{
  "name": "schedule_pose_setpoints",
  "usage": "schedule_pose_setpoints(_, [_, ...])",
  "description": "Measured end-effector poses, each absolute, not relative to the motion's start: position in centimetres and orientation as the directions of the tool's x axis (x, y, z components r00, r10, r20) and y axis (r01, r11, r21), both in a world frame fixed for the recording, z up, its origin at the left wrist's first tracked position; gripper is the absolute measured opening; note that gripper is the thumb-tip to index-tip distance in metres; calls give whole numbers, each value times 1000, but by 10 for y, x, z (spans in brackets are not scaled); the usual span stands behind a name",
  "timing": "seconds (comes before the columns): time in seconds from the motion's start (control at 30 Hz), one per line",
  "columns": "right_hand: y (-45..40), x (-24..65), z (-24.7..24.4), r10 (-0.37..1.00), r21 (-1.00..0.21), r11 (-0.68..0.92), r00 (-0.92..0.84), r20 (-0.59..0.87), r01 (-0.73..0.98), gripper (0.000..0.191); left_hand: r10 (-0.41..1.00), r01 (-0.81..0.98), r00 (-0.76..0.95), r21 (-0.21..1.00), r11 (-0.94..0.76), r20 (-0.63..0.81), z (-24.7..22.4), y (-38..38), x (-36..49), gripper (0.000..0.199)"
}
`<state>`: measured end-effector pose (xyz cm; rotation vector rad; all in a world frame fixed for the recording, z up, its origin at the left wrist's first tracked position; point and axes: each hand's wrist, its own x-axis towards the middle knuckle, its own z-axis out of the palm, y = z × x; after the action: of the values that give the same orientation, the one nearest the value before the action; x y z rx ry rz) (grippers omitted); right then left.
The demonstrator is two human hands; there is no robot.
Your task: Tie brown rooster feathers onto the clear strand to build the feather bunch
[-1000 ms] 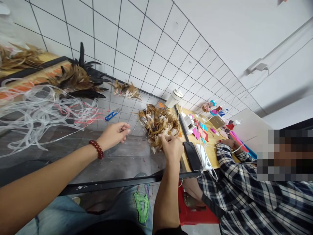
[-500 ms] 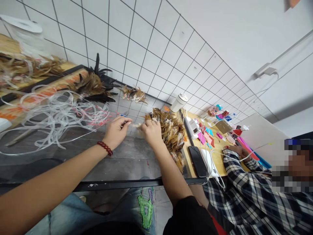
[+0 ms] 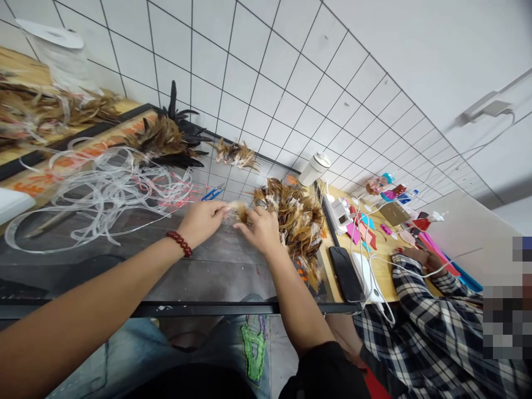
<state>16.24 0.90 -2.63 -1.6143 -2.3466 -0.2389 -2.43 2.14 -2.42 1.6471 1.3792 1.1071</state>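
Observation:
My left hand [image 3: 203, 223], with a dark red bead bracelet [image 3: 179, 243] at the wrist, pinches a small brown feather [image 3: 238, 209] by its pale end. The feather's tip points right, toward my right hand [image 3: 262, 230]. That hand is held low with thumb and fingers apart, its fingertips close to the feather tip; whether they touch cannot be made out. Just beyond it lies a thick heap of brown feathers [image 3: 296, 213]. Small blue-handled snips [image 3: 213, 193] rest on the table behind my left hand.
Tangled clear plastic strips [image 3: 100, 194] cover the table's left. Behind are a black-and-brown feather bunch [image 3: 166, 141] and small feather clusters [image 3: 236, 155]. A white cup [image 3: 315, 169], a phone [image 3: 346, 274] and white cables stand right, beside a person in a plaid sleeve [image 3: 415, 285].
My right thumb and fingers have parted from their pinch near the feather. My left hand still holds its pale end. The view has shifted slightly, and the snips show more fully.

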Motion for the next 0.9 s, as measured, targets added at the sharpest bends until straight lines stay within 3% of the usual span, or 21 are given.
schedule_pose_setpoints(0.07, [9, 165, -27, 869, -125, 329, -249, 427, 936, 58, 982, 428, 58, 884, -189, 182, -22, 22, -25, 27])
schedule_pose_setpoints(0.13, [8, 166, -26, 831, -183, 320, -183, 525, 929, 60, 977, 439, 72, 873, -213, 202, -20, 22, -25, 30])
schedule_pose_setpoints(0.23, [5, 164, -21, 774, -134, 392, -248, 583, 910, 51, 965, 433, 132, 863, -260, 225, -22, 21, -24, 30])
schedule_pose_setpoints(0.33, [3, 159, -18, 744, -53, 486, -381, 549, 872, 41, 942, 400, 214, 857, -326, 258, -25, 20, -21, 30])
schedule_pose_setpoints(0.47, [3, 152, -21, 787, -184, 430, -268, 556, 884, 25, 969, 24, 139, 977, -211, 205, -25, 19, -16, 20])
schedule_pose_setpoints(0.57, [0, 146, -21, 793, -293, 406, -175, 584, 866, 27, 988, -237, 126, 970, -58, 90, -21, 17, -11, 30])
schedule_pose_setpoints(0.63, [-3, 143, -19, 789, -280, 443, -221, 574, 852, 26, 989, -342, 140, 940, -4, 55, -17, 16, -11, 20])
schedule_pose_setpoints(0.73, [-4, 145, -15, 806, -228, 447, -278, 523, 865, 22, 991, -558, 137, 825, 87, -12, -10, 19, -17, 7])
schedule_pose_setpoints(0.83, [-1, 154, -13, 858, -243, 322, -174, 483, 915, 21, 987, -784, 151, 602, 151, -51, -2, 27, -28, 24])
schedule_pose_setpoints(0.9, [1, 160, -13, 890, -255, 249, -117, 441, 934, 23, 982, -833, 151, 520, 190, -117, 2, 30, -34, 30])
